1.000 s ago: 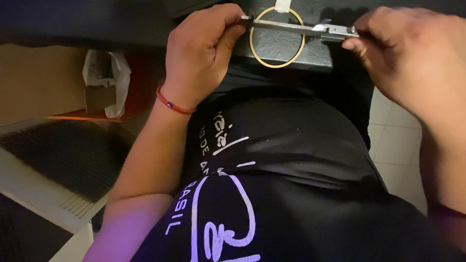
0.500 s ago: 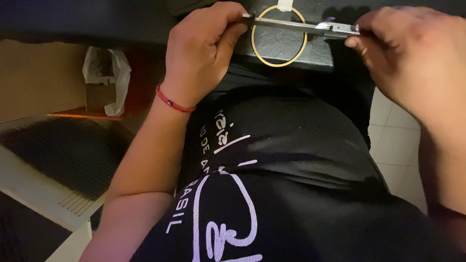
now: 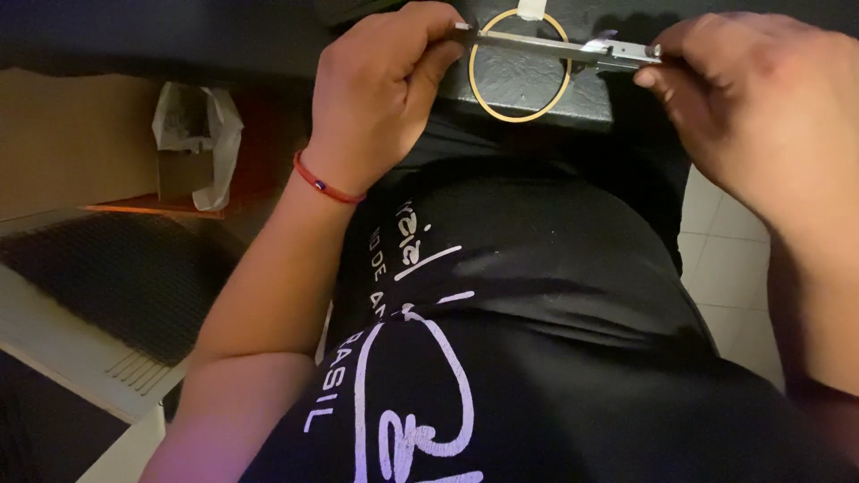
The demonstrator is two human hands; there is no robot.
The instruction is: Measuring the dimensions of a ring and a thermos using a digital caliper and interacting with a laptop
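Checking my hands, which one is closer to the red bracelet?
Left. The red bracelet sits on the left hand's own wrist; the right hand is far across, holding the metal tool's other end.

At about nine o'clock from your left forearm, a small brown cardboard box (image 3: 182,174) stands open on an orange-red ledge (image 3: 152,208), with a crumpled white plastic bag (image 3: 213,134) draped over and around it. At twelve o'clock, a small white tag (image 3: 531,9) sits atop the yellow ring (image 3: 521,114). You have no signs or screens in view.
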